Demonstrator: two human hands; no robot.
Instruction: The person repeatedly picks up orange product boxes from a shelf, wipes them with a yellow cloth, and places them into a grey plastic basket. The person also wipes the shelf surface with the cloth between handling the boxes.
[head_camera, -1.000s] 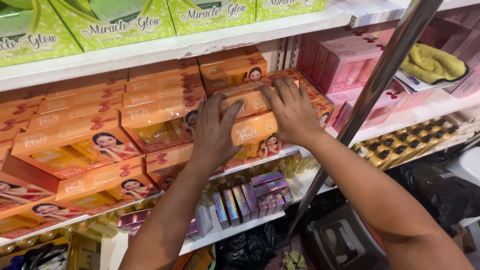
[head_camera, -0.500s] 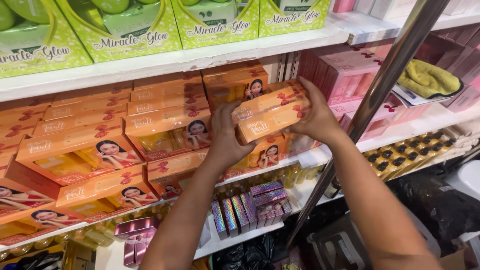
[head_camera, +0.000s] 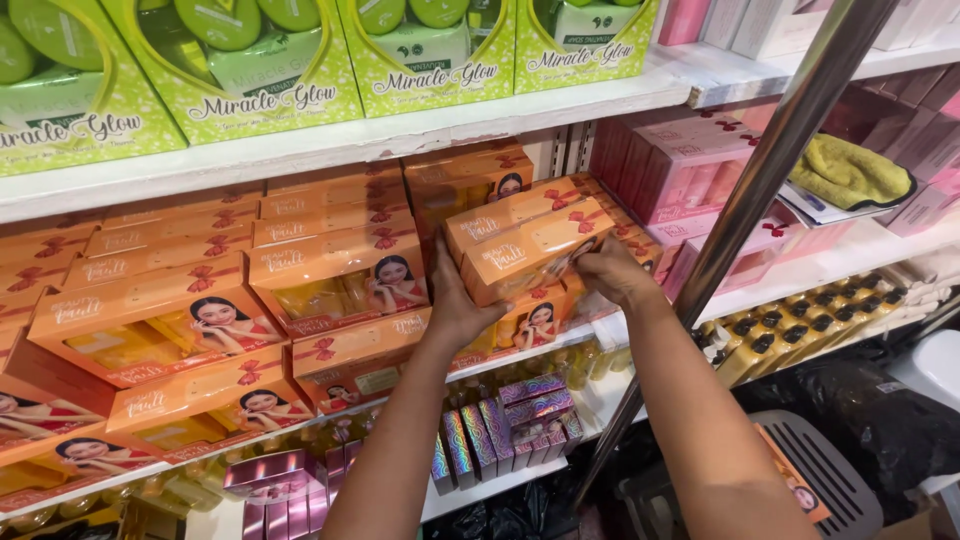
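Boxes: two orange gift boxes (head_camera: 528, 245), stacked, clasped between my left hand (head_camera: 455, 305) and right hand (head_camera: 612, 275), just off the shelf (head_camera: 330, 140) stacks. Cardboard looks light, stiff, a bit slick, so I'd judge gripping both ends firmly keeps the top one from sliding.

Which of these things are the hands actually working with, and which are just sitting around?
In use:
left hand
right hand
two orange boxes held between them

Just there:
other orange boxes on the shelf
green boxes above
pink boxes
yellow-green cloth
metal pole
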